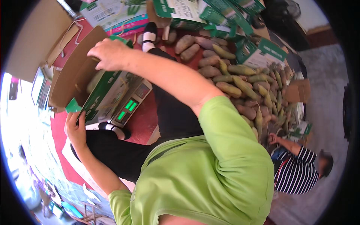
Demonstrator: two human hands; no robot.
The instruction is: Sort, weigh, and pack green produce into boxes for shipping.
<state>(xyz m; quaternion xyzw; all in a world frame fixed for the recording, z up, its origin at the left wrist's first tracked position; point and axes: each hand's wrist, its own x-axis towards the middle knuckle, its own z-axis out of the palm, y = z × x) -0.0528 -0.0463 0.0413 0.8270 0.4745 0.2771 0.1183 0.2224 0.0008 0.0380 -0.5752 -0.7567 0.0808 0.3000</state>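
Observation:
An open cardboard box (101, 95), brown inside and printed green and white outside, stands on a digital scale (135, 96) with a lit green display. Its near corner is pinched by my left hand (76, 129), beside a small green flap (73, 106). My right hand (108, 54) reaches across to the far end of the box. Its fingers are bent and apart, with nothing seen in them. Something pale and rounded shows partly inside the box; the walls hide the rest.
To my right lies a large heap of long tubers (243, 86), brownish and yellow-green. Green and white cartons (183, 13) stand along the far side, another carton (262, 54) by the heap. A person in a striped shirt (298, 174) works at the heap's right edge. A white cable (77, 24) lies far left.

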